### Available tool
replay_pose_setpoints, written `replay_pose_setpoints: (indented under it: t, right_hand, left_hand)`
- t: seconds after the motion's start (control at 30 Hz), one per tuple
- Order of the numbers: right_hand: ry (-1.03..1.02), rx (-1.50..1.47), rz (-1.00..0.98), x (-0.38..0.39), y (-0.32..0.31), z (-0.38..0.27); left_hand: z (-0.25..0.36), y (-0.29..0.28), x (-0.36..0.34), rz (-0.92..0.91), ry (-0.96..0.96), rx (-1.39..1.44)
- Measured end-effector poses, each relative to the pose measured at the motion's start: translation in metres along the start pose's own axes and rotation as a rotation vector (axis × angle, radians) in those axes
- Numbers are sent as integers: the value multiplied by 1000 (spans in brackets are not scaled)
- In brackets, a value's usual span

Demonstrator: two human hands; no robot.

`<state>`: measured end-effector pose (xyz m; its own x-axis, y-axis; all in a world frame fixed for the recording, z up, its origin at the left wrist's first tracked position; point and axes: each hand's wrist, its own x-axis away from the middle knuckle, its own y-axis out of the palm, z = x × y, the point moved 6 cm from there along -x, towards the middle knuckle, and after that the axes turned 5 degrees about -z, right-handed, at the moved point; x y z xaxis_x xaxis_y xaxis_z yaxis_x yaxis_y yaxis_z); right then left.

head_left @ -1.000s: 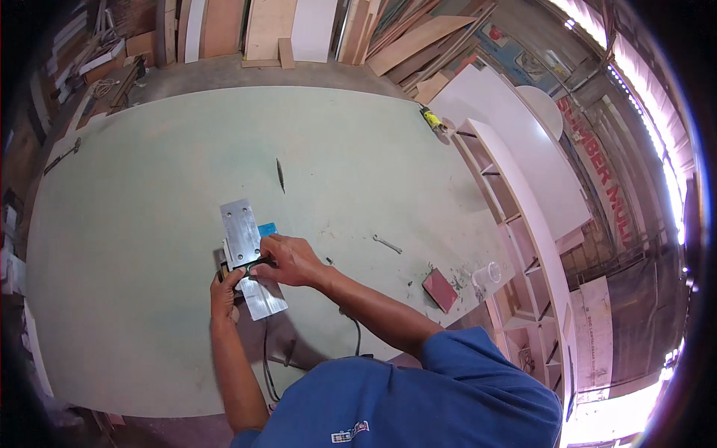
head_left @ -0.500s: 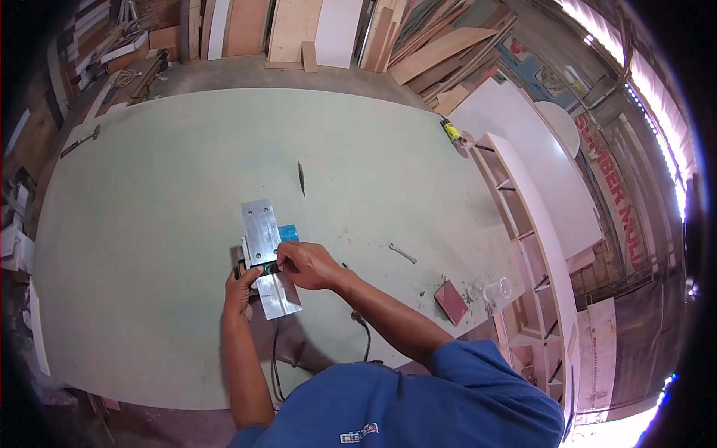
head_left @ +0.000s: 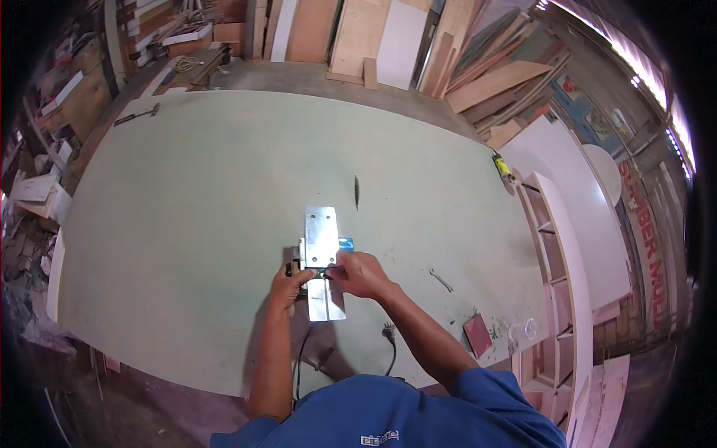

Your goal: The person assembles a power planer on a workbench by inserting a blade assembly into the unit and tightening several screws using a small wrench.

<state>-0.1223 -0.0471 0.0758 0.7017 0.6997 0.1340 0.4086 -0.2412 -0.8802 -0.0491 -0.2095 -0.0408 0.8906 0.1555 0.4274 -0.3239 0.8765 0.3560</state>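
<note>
An electric hand planer (head_left: 322, 233) lies upside down on the pale green tabletop, its two shiny metal sole plates facing up and a bit of its blue body showing at the right side. My left hand (head_left: 287, 288) grips its left side, thumb over the gap between the plates. From the right, my right hand (head_left: 361, 275) reaches into that same gap, where the cutter drum sits. Its fingers are pinched together at the drum; whether they hold a small part is hidden. A black cord (head_left: 302, 358) runs from the planer toward my body.
On the table (head_left: 187, 224) lie a narrow dark pointed piece (head_left: 357, 193), a wrench (head_left: 441, 280), a reddish block (head_left: 476, 334), a clear plastic cup (head_left: 523, 333), a plug (head_left: 388, 333), a hammer (head_left: 138, 115) and a yellow tube (head_left: 502, 166). A white shelf frame (head_left: 571, 284) stands along the right.
The whole view has shifted, so the table and planer appear farther right. Both hands stay at the planer's middle gap, the right one still working at the drum.
</note>
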Motion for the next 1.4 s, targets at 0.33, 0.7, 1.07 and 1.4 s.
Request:
replay_pose_setpoints:
  t: [0.33,0.7,1.07,1.4]
  right_hand:
    - [-82,-58,10,2,-1,1]
    - [-190,-67,82,2,0,-4]
    - [-100,14,16,4,-6,-7]
    - [-240,-129,65,2,-5,-7]
  left_hand:
    - [5,4,1,17,4,49]
    - [-1,0,0,-7,-19,99]
    - [0,0,2,-37,-26,113]
    - [-1,0,0,-48,-58,105]
